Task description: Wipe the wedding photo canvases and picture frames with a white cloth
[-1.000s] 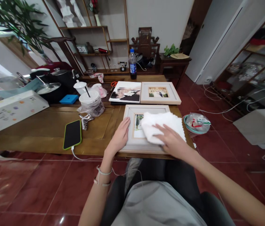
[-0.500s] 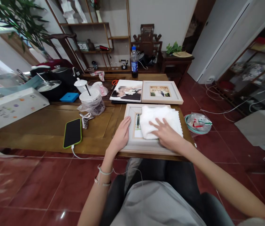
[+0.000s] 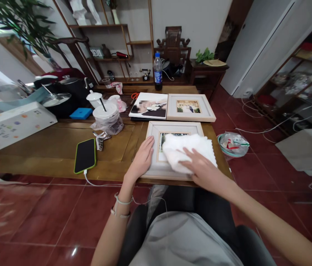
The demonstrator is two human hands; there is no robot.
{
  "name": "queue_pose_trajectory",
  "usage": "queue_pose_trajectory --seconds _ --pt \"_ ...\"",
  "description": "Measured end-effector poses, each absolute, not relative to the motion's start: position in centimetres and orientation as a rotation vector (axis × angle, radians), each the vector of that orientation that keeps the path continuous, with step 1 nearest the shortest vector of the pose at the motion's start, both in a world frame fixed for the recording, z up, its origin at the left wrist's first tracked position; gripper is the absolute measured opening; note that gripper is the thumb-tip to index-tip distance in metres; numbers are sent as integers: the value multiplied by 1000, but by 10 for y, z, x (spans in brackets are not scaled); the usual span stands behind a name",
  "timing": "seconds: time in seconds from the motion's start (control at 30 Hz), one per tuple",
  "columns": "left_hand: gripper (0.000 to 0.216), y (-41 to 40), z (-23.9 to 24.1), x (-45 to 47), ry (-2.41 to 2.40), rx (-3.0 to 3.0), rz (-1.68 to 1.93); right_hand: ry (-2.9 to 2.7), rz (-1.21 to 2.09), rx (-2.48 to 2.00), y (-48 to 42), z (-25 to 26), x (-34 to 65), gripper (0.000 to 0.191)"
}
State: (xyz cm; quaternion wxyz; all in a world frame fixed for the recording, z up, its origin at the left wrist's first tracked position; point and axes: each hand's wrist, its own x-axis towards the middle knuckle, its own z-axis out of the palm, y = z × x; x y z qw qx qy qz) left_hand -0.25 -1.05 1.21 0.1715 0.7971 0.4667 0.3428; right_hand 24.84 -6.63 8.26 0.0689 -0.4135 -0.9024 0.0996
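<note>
A light picture frame [image 3: 153,162] lies flat near the table's front edge, with a photo [image 3: 162,140] at its centre. Across its right side is a folded white cloth [image 3: 172,147], covering much of the photo. My right hand [image 3: 200,168] rests on top of the cloth, its fingers spread and pressing down; it is slightly blurred. At the frame's left edge lies my left hand [image 3: 144,155], fingers stretched out along the border. Just behind are a second framed photo [image 3: 189,115] and a white-edged photo panel [image 3: 150,105], side by side.
On the left of the wooden table [image 3: 114,151] are a phone [image 3: 85,156] on a cable, a lidded cup [image 3: 106,112], a blue box [image 3: 81,113] and a white carton [image 3: 14,127]. A bottle [image 3: 158,72] stands behind the frames. A lined bin [image 3: 233,145] sits right.
My right hand has drawn the cloth toward me and slightly to the right, uncovering more of the frame's top edge and photo. My left hand has stayed at the frame's left side.
</note>
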Motion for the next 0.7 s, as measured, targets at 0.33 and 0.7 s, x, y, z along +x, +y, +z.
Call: queue_pose_trajectory --seconds 0.33,0.7 --pt "44 -9 10 -2 1321 2253 998 -2753 -112 -1424 34 69 225 71" --pt "42 -10 11 -1 1334 2210 1030 -2985 423 -1120 -114 100 231 58"
